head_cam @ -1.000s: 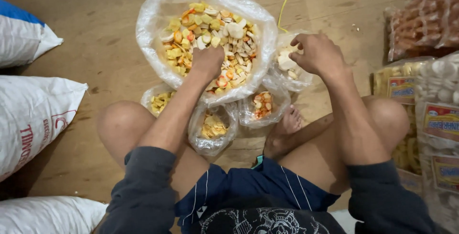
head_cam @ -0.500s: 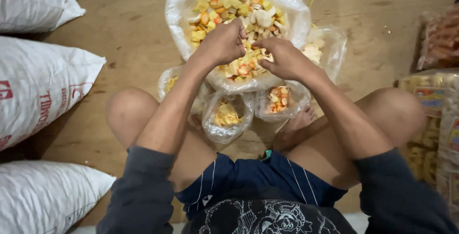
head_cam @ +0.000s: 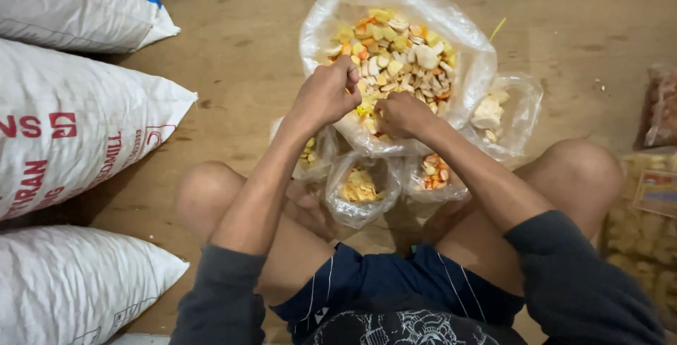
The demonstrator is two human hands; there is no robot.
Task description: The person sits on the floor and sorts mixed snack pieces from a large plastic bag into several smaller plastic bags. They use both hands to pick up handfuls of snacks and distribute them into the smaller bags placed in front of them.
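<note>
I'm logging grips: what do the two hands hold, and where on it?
It cannot be told: left hand and right hand are curled over mixed crackers in the big clear plastic bag.

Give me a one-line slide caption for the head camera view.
Seated person's left hand and right hand sort mixed crackers in a big clear bag.

Seated cross-legged, bare knees spread wide. Both forearms reach forward and converge. The left hand [head_cam: 326,96] and right hand [head_cam: 402,114], fingers curled, sit close together, knuckles up.
</note>
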